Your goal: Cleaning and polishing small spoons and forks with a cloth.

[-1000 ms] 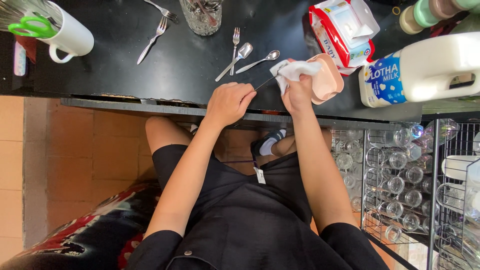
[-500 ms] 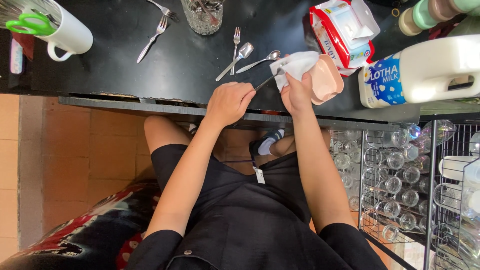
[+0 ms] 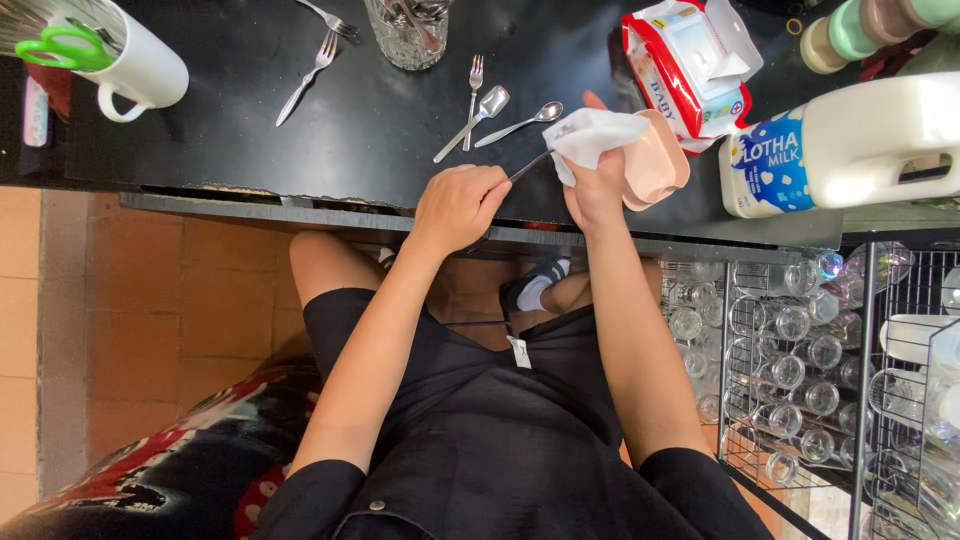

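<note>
My left hand (image 3: 458, 206) is closed on the handle end of a thin metal utensil (image 3: 527, 165) at the front edge of the black counter (image 3: 250, 150). My right hand (image 3: 597, 185) grips a white wipe (image 3: 595, 133) wrapped around the utensil's other end, which is hidden inside the wipe. A pink plastic piece (image 3: 657, 160) lies right beside my right hand, touching it or tucked behind the fingers.
Two spoons (image 3: 488, 104) (image 3: 535, 118) and a small fork (image 3: 474, 78) lie just beyond my hands. Another fork (image 3: 305, 85), a glass of cutlery (image 3: 405, 32), a white mug with green scissors (image 3: 140, 65), a wipes pack (image 3: 690, 55), a milk jug (image 3: 860, 145). A rack of glasses (image 3: 790, 360) stands at the right.
My right hand and the wipe have shifted slightly along the utensil. My left hand has stayed on the handle in almost the same spot.
</note>
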